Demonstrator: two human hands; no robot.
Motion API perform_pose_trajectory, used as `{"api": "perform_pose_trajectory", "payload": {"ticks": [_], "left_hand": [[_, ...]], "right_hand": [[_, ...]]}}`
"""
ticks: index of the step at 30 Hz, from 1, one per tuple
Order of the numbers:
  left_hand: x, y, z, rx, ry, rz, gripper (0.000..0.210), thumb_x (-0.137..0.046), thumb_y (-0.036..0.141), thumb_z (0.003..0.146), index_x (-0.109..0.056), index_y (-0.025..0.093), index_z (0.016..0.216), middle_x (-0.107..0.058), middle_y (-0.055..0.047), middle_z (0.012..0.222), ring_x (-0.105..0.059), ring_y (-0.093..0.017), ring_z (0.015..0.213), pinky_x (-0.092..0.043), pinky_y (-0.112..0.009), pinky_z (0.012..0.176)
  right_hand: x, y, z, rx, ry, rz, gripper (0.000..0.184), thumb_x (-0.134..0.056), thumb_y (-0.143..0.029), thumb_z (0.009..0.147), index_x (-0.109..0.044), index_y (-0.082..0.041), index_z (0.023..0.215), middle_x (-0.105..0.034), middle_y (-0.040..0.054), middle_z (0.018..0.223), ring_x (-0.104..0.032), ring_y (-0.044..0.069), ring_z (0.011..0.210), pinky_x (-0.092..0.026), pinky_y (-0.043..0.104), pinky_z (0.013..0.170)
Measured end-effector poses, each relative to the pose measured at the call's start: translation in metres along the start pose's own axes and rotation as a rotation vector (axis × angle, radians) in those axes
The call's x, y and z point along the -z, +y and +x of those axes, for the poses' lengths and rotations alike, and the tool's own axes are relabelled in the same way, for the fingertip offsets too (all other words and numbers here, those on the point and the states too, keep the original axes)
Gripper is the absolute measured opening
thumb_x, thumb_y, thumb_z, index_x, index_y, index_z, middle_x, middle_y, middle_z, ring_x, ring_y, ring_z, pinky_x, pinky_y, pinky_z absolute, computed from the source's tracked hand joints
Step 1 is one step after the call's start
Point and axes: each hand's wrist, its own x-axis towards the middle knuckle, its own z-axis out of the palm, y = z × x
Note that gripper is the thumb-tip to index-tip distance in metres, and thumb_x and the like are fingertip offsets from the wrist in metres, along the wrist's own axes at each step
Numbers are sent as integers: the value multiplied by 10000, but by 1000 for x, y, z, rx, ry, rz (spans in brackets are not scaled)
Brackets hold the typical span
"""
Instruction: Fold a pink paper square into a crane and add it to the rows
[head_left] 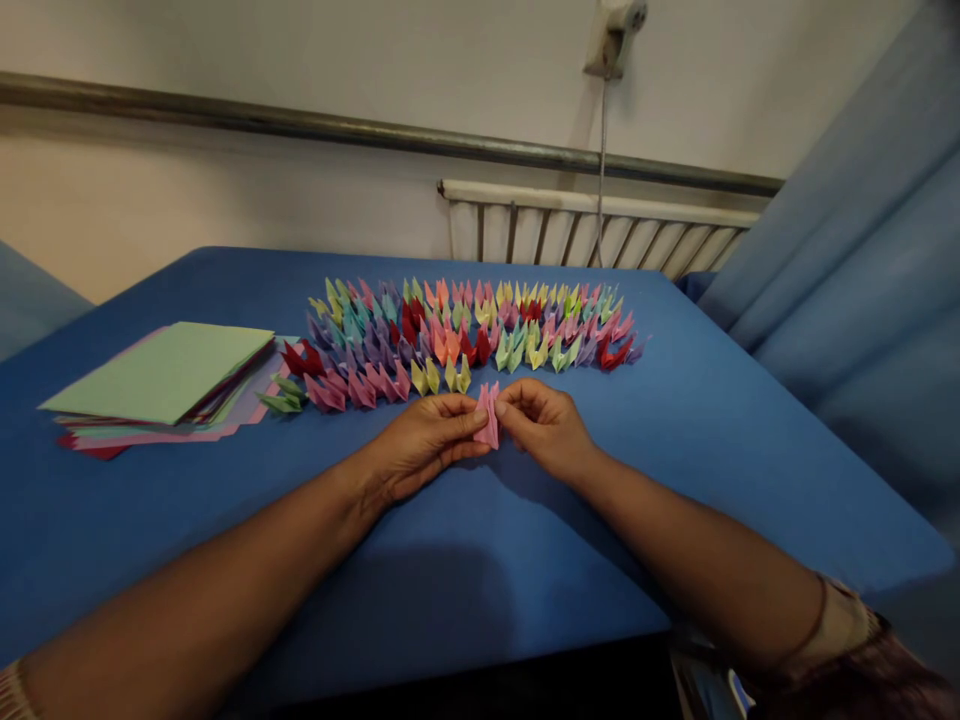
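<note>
Between my two hands, above the blue tabletop, is a small pink origami crane (489, 418) with its points facing up. My left hand (435, 435) is closed, pinching the crane's left side between thumb and fingers. My right hand (546, 422) is closed too, with thumb and forefinger gripping the upper right edge of the same paper. Just beyond my hands stand rows of folded paper cranes in many colours, such as a yellow crane (457, 376) near my left hand and a light green crane (564, 353) behind my right hand.
A stack of coloured paper sheets (165, 375), pale green on top, lies at the left of the blue table (750, 470). Behind the table are a radiator (570, 215), a horizontal pipe (375, 130) and a wall socket with a cord (611, 40). A blue curtain (847, 230) hangs at right.
</note>
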Motion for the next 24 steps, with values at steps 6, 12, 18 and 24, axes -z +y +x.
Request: {"api": "perform_pose_trajectory", "payload": {"ticks": [6,12,18,24], "left_hand": [[2,0,-1,17,-30,3,129,-825,167,721,-710,114,746,-686,-31,682,-649,-100,614,-568,-161,614],[1,1,-5,36,-88,-25,100,-812,169,734,-727,131,768,-701,-40,717,-654,-110,656,-561,-172,652],[3,1,-5,72,-110,-99,42,-754,114,778,-733,130,811,-705,-45,746,-662,-103,657,-555,-167,666],[5,-1,-2,79,-121,-127,77,-764,109,771,-727,100,838,-707,-51,756,-673,-101,664,-562,-169,676]], "right_hand": [[8,-2,5,12,-103,33,219,-756,-297,702,-563,-202,746,-557,-62,624,-484,70,525,-412,205,512],[12,-8,5,-12,-208,139,282,-767,-401,719,-574,-198,752,-574,-54,639,-516,77,535,-443,225,547],[12,-9,5,-52,-247,243,332,-808,-442,680,-600,-203,781,-593,-56,645,-499,76,523,-426,219,522],[12,-9,6,-71,-240,237,347,-816,-454,668,-593,-205,762,-600,-58,640,-507,74,518,-420,217,517]]}}
